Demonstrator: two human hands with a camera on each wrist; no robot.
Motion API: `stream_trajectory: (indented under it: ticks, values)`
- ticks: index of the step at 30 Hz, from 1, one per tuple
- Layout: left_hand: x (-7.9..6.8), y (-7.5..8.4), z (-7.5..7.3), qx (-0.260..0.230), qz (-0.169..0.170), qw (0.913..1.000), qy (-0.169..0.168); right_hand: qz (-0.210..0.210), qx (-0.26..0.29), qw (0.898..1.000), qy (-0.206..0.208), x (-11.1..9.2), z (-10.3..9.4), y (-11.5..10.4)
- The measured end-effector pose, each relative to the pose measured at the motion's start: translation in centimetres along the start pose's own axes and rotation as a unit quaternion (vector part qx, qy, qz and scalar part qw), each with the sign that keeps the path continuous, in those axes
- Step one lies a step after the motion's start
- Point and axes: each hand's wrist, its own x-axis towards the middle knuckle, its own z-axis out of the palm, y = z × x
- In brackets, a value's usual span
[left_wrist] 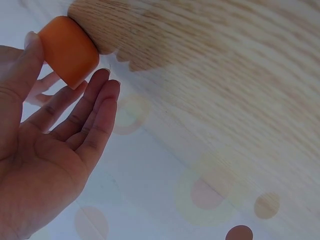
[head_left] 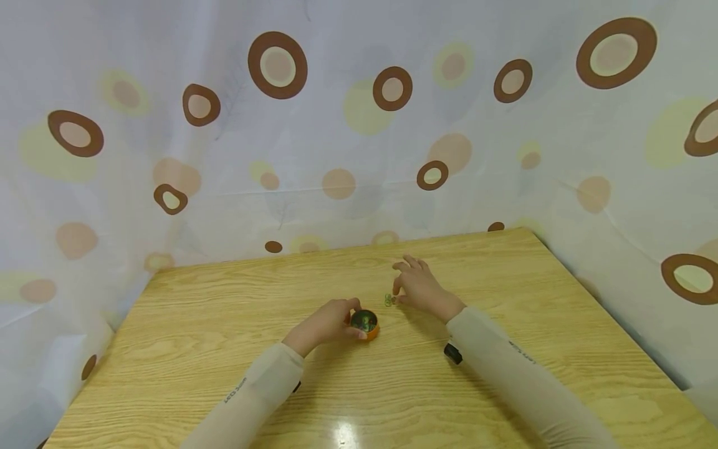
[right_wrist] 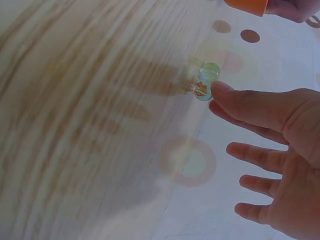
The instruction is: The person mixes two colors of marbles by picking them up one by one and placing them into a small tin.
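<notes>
My left hand [head_left: 331,321] grips a small round orange cup [head_left: 373,333] from its left side. In the left wrist view, the thumb and a finger hold the cup [left_wrist: 70,52] by its wall, while the other fingers extend beside it. Small shiny coloured pieces show inside its dark interior in the head view. To the right, my right hand [head_left: 421,288] has its thumb and index finger down at a few glass marbles [head_left: 387,300]. One marble with an orange swirl [right_wrist: 202,91] sits right at those fingertips, touching a greenish marble [right_wrist: 209,71]. The remaining right fingers are spread.
The light wood table [head_left: 224,324] extends around both hands. Behind it and along the sides hangs a white curtain [head_left: 348,156] patterned with brown, peach and yellow circles. A dark wrist device [head_left: 453,353] shows under the right sleeve.
</notes>
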Motion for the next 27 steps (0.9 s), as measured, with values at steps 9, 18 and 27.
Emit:
stream_trajectory:
  ticks: [9,18,27]
  values:
    - [-0.06,0.10,-0.05,-0.005,0.008,1.0000,0.001,0.001,-0.004,1.000,-0.019,0.22,0.19,0.01]
    - [0.04,0.06,-0.08,-0.002,0.010,0.9999,0.003,0.007,0.002,1.000,-0.020,0.41,0.41,0.12]
    - [0.05,0.07,-0.08,0.005,0.011,0.9999,0.003,0.009,-0.002,1.000,-0.005,0.15,0.48,0.32]
